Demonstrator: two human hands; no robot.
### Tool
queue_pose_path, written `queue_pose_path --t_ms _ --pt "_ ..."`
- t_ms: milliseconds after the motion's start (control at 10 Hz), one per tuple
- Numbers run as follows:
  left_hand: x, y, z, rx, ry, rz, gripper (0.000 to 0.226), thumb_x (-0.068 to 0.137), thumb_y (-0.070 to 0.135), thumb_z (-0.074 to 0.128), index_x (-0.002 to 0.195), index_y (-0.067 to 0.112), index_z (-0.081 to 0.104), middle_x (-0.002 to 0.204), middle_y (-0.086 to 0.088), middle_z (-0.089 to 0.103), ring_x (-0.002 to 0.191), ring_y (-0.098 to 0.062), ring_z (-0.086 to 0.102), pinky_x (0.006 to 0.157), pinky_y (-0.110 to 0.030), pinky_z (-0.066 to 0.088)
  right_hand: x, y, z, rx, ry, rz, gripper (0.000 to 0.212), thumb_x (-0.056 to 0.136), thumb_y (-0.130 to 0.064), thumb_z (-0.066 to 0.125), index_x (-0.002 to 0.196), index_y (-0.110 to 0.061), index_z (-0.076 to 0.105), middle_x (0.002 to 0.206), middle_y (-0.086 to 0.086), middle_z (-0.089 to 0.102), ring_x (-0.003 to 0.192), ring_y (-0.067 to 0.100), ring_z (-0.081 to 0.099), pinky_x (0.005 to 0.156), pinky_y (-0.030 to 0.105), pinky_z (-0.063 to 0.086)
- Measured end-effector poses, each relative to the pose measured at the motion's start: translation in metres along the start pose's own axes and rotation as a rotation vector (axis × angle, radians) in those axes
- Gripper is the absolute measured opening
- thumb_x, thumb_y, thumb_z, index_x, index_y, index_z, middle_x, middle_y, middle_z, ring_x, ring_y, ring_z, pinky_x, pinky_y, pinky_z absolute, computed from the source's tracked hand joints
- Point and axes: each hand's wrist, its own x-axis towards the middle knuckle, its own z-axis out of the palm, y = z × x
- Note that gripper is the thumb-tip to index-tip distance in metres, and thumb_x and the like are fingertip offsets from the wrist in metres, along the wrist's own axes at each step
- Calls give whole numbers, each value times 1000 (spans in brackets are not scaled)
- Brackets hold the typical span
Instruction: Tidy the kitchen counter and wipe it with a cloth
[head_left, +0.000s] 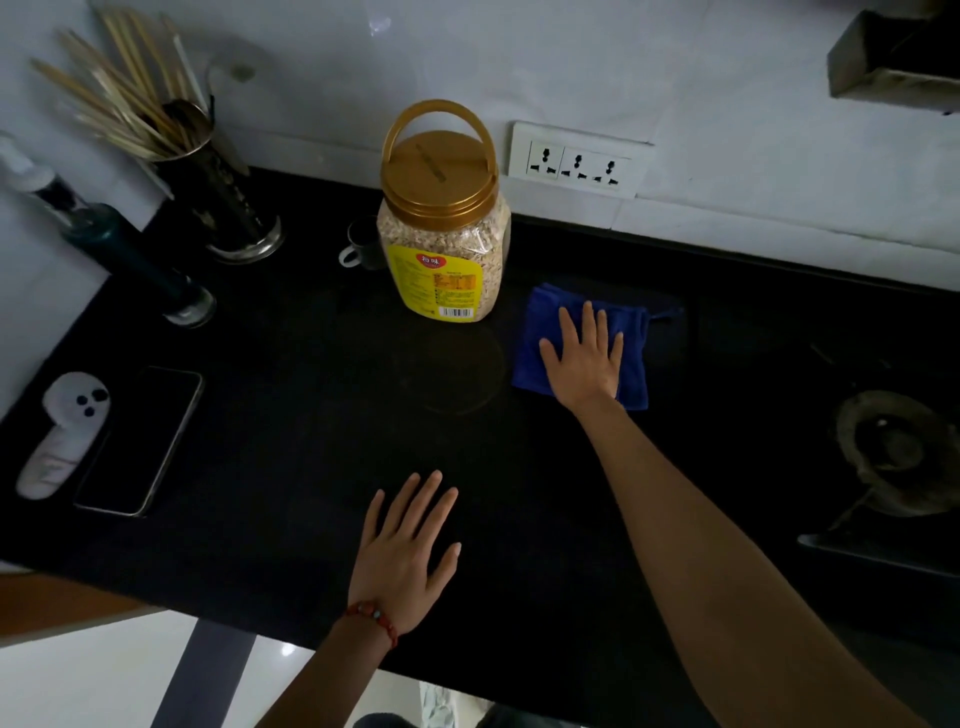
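A folded blue cloth (535, 332) lies on the black counter (291, 426), right of a clear oat jar (444, 244) with a gold lid and handle. My right hand (584, 358) presses flat on the cloth, fingers straight and spread. Nearer the front edge, my left hand (408, 551) rests flat on the bare counter with fingers spread, holding nothing; a red bead bracelet sits on its wrist.
A small dark cup (361, 244) stands behind the jar. At the back left are a chopstick holder (218, 197) and a dark bottle (135, 260). A phone (137, 441) and a white tube (62, 431) lie at the left. A gas burner (898, 452) sits right; wall sockets (576, 161) behind.
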Motion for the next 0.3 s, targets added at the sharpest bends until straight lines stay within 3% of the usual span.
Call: queue_pose_path --t_ms 300 --pt "-4 1 2 5 30 8 56 90 53 11 139 30 28 148 4 35 137 -13 17 111 -39 9 -81 16 -16 303 31 -17 49 96 -36 35 141 -19 28 154 4 22 144 20 12 118 39 12"
